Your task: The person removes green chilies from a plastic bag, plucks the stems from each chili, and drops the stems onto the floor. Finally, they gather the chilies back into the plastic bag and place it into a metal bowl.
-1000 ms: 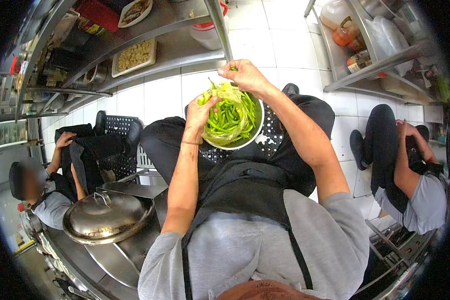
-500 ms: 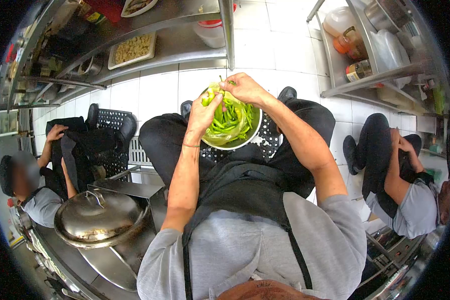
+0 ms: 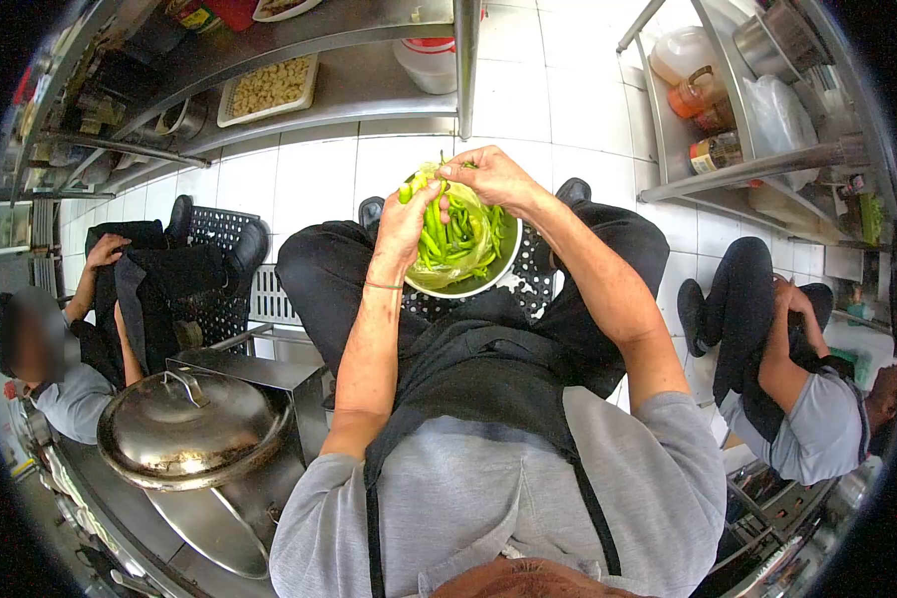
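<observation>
A round metal bowl (image 3: 513,261) sits low between my knees, lined with a clear yellowish plastic bag (image 3: 437,274) full of long green peppers (image 3: 458,234). Over the bowl's left rim, my left hand (image 3: 404,221) is closed round a green pepper (image 3: 406,192). My right hand (image 3: 488,177) pinches at a pepper's stem end above the bowl's far side, its fingertips almost meeting those of my left hand.
Metal shelves (image 3: 369,110) at the upper left hold a white basket (image 3: 309,85) of pale pieces and a tub (image 3: 431,72). Another rack (image 3: 747,169) stands upper right. A lidded pot (image 3: 194,429) is lower left. One person (image 3: 80,389) sits left, another (image 3: 807,409) right.
The view has shifted slightly. My hands stay over the bowl, with the fingers of my left hand moved slightly on the pepper.
</observation>
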